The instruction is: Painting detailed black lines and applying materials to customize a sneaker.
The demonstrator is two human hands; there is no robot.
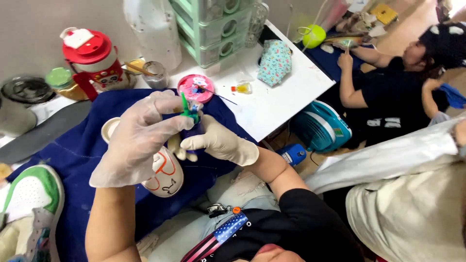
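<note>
Both of my hands wear pale latex gloves. My left hand [141, 138] pinches a thin green brush or stick [185, 105] at its fingertips. My right hand [221, 143] grips a small dark blue object [195, 116] right against the left fingertips; its shape is mostly hidden by the fingers. Both hands hover above a white mug [162, 177] with red and black drawings, standing on a dark blue cloth [73, 150]. Just beyond the hands lies a pink round lid [195, 87] with blobs of paint and a thin brush across it.
A red-lidded jug [94, 60], glass jars, green drawer unit [208, 29] and a floral pouch [274, 62] stand on the white table. A green-and-white sneaker [29, 204] lies at lower left. Another person in black sits at upper right; a teal fan [320, 127] stands below the table.
</note>
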